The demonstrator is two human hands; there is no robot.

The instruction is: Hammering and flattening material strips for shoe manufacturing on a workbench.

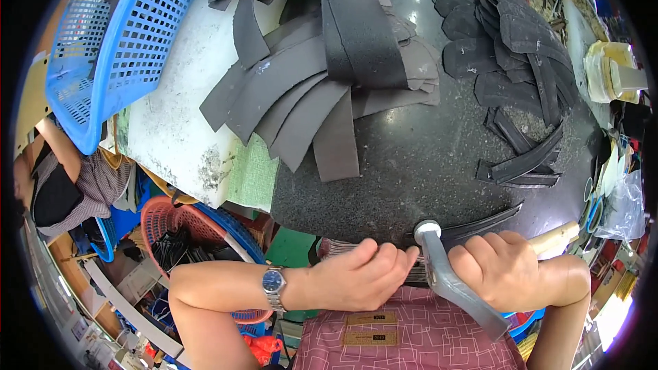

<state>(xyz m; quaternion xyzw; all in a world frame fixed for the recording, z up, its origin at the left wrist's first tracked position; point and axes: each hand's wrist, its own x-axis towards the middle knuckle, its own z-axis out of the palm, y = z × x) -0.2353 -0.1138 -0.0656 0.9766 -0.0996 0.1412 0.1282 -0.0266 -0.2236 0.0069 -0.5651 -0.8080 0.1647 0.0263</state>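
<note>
My right hand (504, 270) is wrapped round the wooden handle of a hammer (445, 277) with a curved grey metal head. The hammer's round face is at the table's near edge, beside a thin black strip (483, 225) that lies there. Just left of the hammer head, my left hand (363, 277) is closed, its fingers curled and thumb tip close to the strip's left end. What those fingers hold, if anything, is hidden. Overlapping curved dark grey pieces (295, 103) are spread over the dark tabletop (411, 157) ahead of my hands.
Black pieces (528, 34) are heaped at the far right, with folded black strips (524, 157) nearer. A blue basket (147, 27) stands at the far left by a white board (171, 137). Below is a red basket (161, 216). A tub (606, 72) sits at the right edge. Another person's arm (60, 147) shows at left.
</note>
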